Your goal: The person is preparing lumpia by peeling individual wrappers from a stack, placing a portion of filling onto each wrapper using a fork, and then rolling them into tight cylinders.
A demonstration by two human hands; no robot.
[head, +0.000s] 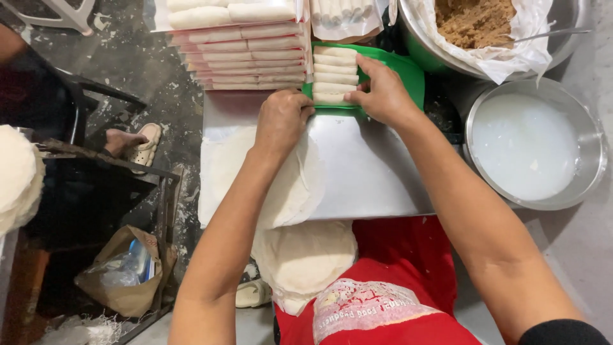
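Note:
Both my hands reach to the far edge of a metal work surface [364, 172]. My left hand [281, 118] and my right hand [382, 89] pinch the two ends of a pale rolled wrapper [332, 99], the nearest of several rolls [335, 67] lined up in a green tray [402, 67]. Round thin wrappers [294, 185] lie under my left forearm on the surface. Another stack of round wrappers [306, 255] sits on my lap.
Flat packs of finished rolls [246, 51] are stacked beyond the surface. A steel bowl of white liquid [527, 144] stands at right, and a lined bowl of brown filling [476, 22] behind it. Another person's foot in a sandal [137, 144] and a bag [128, 271] are on the floor at left.

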